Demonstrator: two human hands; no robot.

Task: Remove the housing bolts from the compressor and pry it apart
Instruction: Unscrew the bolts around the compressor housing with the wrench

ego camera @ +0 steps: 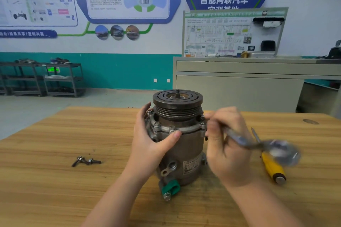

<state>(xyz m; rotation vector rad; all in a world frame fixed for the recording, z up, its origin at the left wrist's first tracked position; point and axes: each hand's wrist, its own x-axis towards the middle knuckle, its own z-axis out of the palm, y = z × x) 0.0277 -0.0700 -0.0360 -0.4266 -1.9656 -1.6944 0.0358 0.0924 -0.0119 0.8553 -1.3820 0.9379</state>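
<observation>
Left hand (153, 140) grip wraps the compressor (178, 134); right hand (227, 145) clasps a blurred wrench (258, 143). Seat it squarely on each bolt.

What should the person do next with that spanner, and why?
Probably keep turning the blurred metal spanner in the right hand on the right-side flange bolt: several bolts remain in the grey compressor, steadied by the left hand; only two lie loose.

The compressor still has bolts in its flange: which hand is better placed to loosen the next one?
Right hand: it holds the wrench beside the flange bolts; the left hand steadies the compressor.
</observation>
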